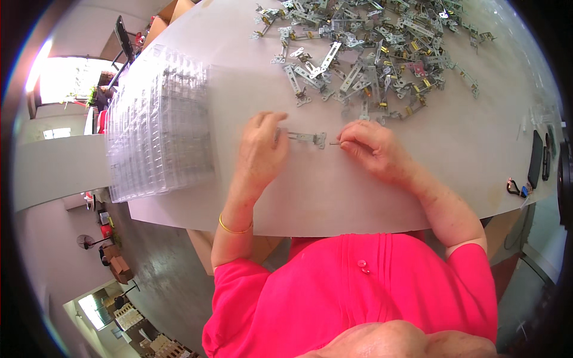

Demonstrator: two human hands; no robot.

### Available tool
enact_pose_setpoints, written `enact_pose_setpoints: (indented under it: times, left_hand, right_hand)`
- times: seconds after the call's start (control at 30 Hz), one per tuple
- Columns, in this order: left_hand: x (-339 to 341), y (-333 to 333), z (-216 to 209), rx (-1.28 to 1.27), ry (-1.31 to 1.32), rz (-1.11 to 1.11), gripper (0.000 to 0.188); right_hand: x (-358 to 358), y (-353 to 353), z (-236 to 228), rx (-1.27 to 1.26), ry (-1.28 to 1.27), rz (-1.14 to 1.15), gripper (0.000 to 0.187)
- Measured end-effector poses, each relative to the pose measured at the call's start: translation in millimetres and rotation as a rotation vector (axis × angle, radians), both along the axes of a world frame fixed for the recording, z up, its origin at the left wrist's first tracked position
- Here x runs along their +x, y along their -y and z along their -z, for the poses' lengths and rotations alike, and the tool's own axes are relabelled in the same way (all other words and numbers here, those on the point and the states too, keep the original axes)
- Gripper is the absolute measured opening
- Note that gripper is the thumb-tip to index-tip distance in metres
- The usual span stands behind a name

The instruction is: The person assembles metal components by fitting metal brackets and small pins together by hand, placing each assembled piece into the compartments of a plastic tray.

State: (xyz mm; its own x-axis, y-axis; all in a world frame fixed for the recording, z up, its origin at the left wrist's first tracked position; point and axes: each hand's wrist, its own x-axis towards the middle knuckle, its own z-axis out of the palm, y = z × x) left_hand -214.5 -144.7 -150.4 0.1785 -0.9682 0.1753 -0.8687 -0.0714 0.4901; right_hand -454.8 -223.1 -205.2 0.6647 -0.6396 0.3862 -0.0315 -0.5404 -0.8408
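Observation:
A metal hinge-like bracket [305,138] extends from the fingers of my left hand [260,148] over the table, its winged plate pointing right. The fingers of that hand are closed around its left end, which they partly hide. To the right, my right hand [375,150] pinches a small thin metal pin [333,143] between thumb and forefinger. The pin's tip points left at the bracket's plate, with a small gap between them. Beyond both hands lies a large heap of similar metal brackets [358,83], some with yellow brass-coloured parts.
A tall stack of clear plastic trays [158,128] stands on the left of the pale table [310,203]. At the right edge lie a dark long-handled tool [535,159] and a small black loop with a blue part [524,191]. Cardboard boxes [121,269] stand on the floor at left.

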Motion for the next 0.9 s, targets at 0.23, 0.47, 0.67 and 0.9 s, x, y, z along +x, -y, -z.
enact_pose_setpoints:
  times: [0.23, 0.47, 0.67, 0.9]
  left_hand:
    - [-12.4, 4.5, 6.8, 0.040, 0.097, 0.366, 0.023]
    - [-10.4, 22.6, 18.5, 0.170, -0.550, 0.149, 0.014]
    - [-15.7, 33.6, 21.8, 0.332, -1.344, 0.112, 0.023]
    - [-10.7, 34.6, 34.2, 0.317, -1.495, 0.057, 0.025]
  right_hand:
    - [-1.5, 21.6, 9.7, 0.090, 0.037, 0.158, 0.007]
    - [-6.4, 22.3, -12.6, 0.100, -0.054, 0.241, 0.006]
    - [11.9, 17.3, -41.8, 0.259, -0.047, 0.217, 0.007]
    - [34.0, 19.2, -33.1, 0.304, -0.111, 0.229, 0.008]
